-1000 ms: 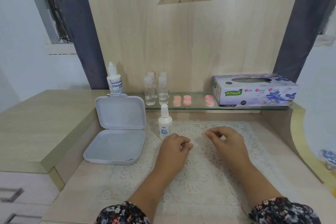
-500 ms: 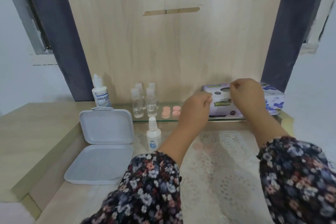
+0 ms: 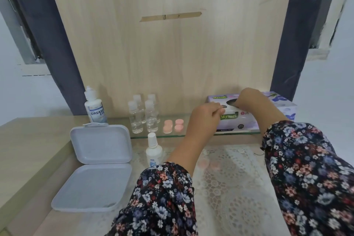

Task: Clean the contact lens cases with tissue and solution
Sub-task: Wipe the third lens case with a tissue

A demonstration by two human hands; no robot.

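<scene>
Two pairs of pink contact lens cases (image 3: 173, 126) lie on the glass shelf (image 3: 191, 134). To their right stands a purple tissue box (image 3: 247, 120). My right hand (image 3: 249, 99) is on top of the box, its fingertips dipped into the dark opening; no tissue shows. My left hand (image 3: 206, 117) is curled against the box's front left corner, with nothing visible in it. A small white solution bottle (image 3: 153, 151) stands on the lace mat (image 3: 229, 188) below the shelf. A larger solution bottle (image 3: 94, 108) stands at the back left.
Several small clear bottles (image 3: 143, 117) stand on the shelf left of the cases. An open grey plastic box (image 3: 95, 168) lies at the left of the mat. A wooden panel rises behind the shelf. Raised wooden ledges flank the mat.
Both hands rose from the mat to the tissue box. Since half a second ago my right hand has dropped onto the opening and my left hand has closed in on the box's front.
</scene>
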